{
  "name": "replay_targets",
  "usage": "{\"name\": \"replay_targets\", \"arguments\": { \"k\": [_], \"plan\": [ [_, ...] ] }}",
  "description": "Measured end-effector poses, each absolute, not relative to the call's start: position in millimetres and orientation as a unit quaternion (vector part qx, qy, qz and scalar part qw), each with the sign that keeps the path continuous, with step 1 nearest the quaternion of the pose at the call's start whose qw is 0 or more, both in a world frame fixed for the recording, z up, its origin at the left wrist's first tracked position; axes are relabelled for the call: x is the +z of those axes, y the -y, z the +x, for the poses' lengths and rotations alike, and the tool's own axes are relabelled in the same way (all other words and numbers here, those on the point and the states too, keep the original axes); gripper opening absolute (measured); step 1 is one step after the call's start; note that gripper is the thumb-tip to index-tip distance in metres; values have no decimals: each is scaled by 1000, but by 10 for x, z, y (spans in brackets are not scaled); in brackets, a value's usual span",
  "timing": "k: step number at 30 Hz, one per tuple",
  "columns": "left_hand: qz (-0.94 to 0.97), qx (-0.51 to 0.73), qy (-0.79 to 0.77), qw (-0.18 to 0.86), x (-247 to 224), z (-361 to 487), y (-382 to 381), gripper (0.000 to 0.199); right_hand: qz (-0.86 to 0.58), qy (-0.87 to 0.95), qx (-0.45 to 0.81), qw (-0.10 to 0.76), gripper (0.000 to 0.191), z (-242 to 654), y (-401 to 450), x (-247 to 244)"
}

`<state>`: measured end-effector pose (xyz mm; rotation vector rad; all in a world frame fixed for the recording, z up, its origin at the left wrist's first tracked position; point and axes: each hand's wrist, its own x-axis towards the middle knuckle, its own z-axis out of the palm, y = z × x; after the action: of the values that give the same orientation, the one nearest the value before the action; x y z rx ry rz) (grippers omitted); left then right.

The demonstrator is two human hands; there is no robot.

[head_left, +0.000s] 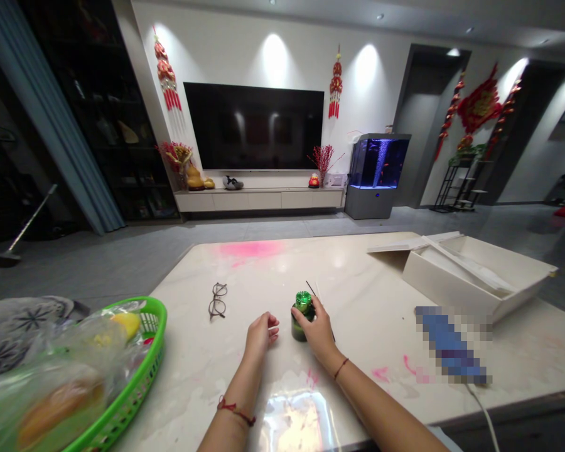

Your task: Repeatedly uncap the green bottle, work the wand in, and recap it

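My right hand [316,328] grips a dark green cylindrical jar [299,331] around its upper part, thumb on the near left side and fingers behind. A shiny green, faceted-looking piece [303,300] sits at the top of the jar; whether it is a lid or a separate thing I cannot tell. To the left of the jar, my left hand [262,333] rests near the tabletop with its fingers loosely curled and apart, holding nothing. A thin black stick [309,287] and a pale one lie partly hidden behind my right hand.
Folded eyeglasses [218,301] lie on the white table [245,276], which bears pink stains. A green basket [157,339] with bagged food stands at the left. On the right are an open white box [480,276] and a blurred blue item [452,345] with a cable.
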<state>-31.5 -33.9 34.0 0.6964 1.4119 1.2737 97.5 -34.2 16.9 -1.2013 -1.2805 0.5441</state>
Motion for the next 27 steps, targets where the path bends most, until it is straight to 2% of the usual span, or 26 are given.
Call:
{"name": "replay_targets", "arguments": {
  "k": [6,12,15,17,22,27],
  "plan": [
    [349,488,-601,528,331,-341,315,18,-512,581,253,580,28,1015,388,260],
    [403,440,-614,517,238,-343,244,13,-512,596,269,557,28,1071,359,303],
    [450,433,-599,501,201,-331,256,24,-513,610,276,537,28,1103,348,310],
    [500,424,-575,489,201,-306,288,34,-506,619,287,527,31,1123,344,302],
    [546,413,-538,491,244,-183,376,50,-510,610,254,551,56,1138,368,279],
    [592,435,-507,451,177,-95,390,48,-507,641,197,541,54,1137,430,389]
  ]
}}
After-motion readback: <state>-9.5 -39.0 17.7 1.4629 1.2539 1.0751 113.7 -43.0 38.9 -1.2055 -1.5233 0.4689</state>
